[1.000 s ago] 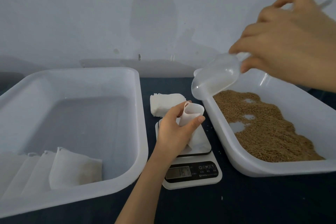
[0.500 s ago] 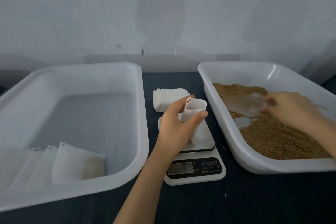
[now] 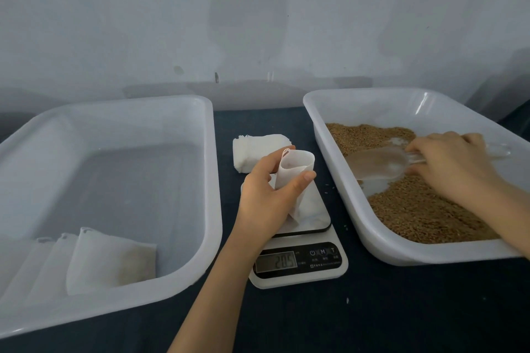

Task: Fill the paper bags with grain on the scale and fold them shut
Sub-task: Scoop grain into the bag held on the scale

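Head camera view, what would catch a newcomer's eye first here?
In the centre, the left hand holds a white paper bag open on the scale. To the right, the right hand holds a clear scoop down in the brown grain of the right tray. The left tray has finished bags lying in its near corner.

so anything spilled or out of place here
Only a few pale specks, likely spilled grain, on the table between the scale and the grain tray. The bag stands upright on the scale, held by the left hand. Nothing else stands out.
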A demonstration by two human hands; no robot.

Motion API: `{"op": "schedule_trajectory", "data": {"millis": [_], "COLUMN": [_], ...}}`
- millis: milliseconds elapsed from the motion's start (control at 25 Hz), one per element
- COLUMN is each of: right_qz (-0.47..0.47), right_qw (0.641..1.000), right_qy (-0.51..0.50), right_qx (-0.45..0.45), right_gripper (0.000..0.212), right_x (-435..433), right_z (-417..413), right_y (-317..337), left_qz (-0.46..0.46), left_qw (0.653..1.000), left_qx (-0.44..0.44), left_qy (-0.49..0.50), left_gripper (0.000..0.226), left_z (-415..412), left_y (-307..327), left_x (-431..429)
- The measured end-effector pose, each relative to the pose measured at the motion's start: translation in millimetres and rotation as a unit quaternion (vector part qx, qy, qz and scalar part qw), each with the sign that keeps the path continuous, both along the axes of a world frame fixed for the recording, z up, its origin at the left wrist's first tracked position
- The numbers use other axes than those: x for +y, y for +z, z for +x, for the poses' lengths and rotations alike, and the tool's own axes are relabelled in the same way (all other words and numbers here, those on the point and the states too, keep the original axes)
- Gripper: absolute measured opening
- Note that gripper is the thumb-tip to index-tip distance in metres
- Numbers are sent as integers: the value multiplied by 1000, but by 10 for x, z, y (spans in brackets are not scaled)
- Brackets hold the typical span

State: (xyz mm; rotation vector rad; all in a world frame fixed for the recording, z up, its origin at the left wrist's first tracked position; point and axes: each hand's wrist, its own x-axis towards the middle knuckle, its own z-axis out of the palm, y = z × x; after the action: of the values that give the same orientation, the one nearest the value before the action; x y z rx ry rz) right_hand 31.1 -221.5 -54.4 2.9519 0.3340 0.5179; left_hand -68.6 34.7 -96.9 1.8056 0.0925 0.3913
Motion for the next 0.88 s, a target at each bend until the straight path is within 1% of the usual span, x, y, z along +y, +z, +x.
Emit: {"op": "schedule_trajectory", "data": {"millis": [120,280,360,480,560,640,720,800,880], "right_qz": [2,64,111,225,257,246,204,160,144], "right_qw": [1000,996,990,960,949,956,971,981,984], "right_qy": [17,25,6,-10,-15,-25,-37,-46,-48], "right_qx": [10,49,82,164,180,156,118,98,96], "right_gripper": [25,27,25,24,28,36,41,42,42], "right_x": [9,27,-3,-67,-90,-91,-104,-138,-191], "right_z": [-31,-56,-51,-60,-49,-56,-58,-70,-84], "right_y": [13,4,-1,25,29,45,96,171,243], "left_qz": [-4,-5,-3,-2,-2,-1,-5,-11,-14], "left_qw": [1000,1000,1000,1000,1000,1000,1000,1000,1000], "left_qx": [0,4,2,-6,-6,-5,-4,-5,-5], "left_qy": [1,2,3,3,3,5,6,6,5], "left_gripper": [47,46,48,55,59,64,67,62,51], "left_z": [-9,-8,-7,-13,-4,4,9,4,7], "left_y": [1,3,2,3,-1,-10,-14,-12,-10], "left_x": [-2,-6,-11,-27,-31,-24,-22,-18,-10]}}
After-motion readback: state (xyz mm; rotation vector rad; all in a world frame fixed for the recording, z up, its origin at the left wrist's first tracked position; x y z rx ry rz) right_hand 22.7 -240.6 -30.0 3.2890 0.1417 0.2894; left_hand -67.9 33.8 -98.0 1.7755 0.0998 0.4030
